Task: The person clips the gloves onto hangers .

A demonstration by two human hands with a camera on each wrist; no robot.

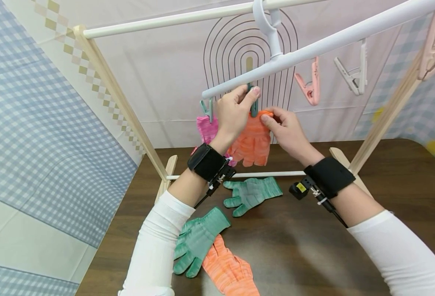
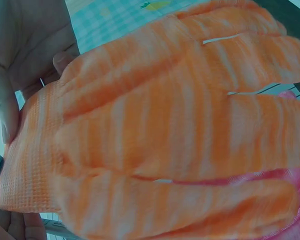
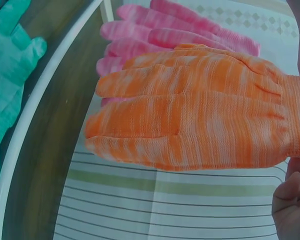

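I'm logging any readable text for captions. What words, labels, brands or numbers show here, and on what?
No text can be read in any view.
Left wrist strap: a small red tag at its edge, its print too small to read.
Device by the right wrist strap: a small yellow sticker, too blurred to read.
Orange glove, pink glove, pegs and white hanger bar: no lettering visible.

We see two green gloves (image 1: 252, 194) and a second orange glove (image 1: 230, 271) lying on the brown table (image 1: 387, 185), with pink (image 1: 309, 86) and white pegs (image 1: 354, 76) hanging at two o'clock.
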